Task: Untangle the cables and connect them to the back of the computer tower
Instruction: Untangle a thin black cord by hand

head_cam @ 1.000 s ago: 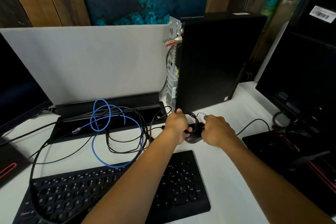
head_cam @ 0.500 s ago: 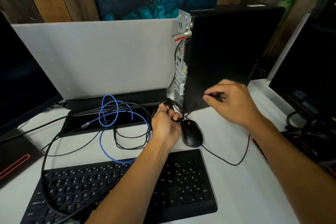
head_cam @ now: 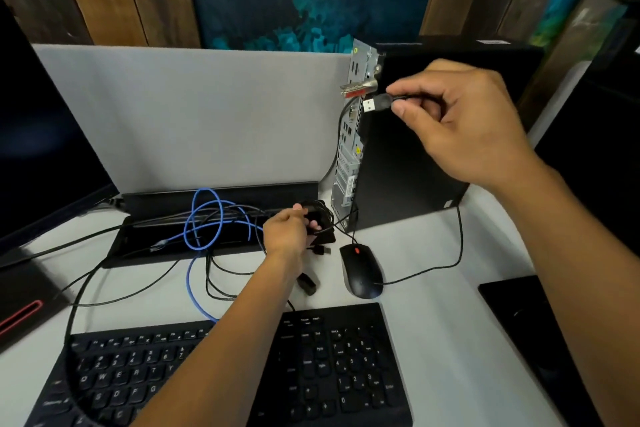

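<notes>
Since half a second ago our right hand (head_cam: pixel 460 121) has risen from low beside the tower to the height of its upper rear edge, and the USB plug (head_cam: pixel 375 103) now shows beyond our fingers (head_cam: pixel 398 92), pinched between thumb and forefinger, metal end pointing left toward the rear panel (head_cam: pixel 348 156) of the computer tower (head_cam: pixel 408 166). Our left hand (head_cam: pixel 287 230) stays low at the tower's foot, fingers curled round a knot of black cables (head_cam: pixel 317 215). We judge the task barely under way: one lead, which looks to be the mouse cable (head_cam: pixel 459 243) running from the mouse (head_cam: pixel 360 270) on the counter (head_cam: pixel 433 322), is free and near the panel but not yet seated. One black cable already hangs from the upper part of the panel; we cannot tell which port it sits in. Left to do: the blue cable (head_cam: pixel 204 218) is looped among black leads over the black tray-like base (head_cam: pixel 166 246) behind the keyboard (head_cam: pixel 329 367), and two loose plugs (head_cam: pixel 306 282) lie beside our left wrist. As for containers, only that shallow base holds anything, namely the cable tangle lying across it.
</notes>
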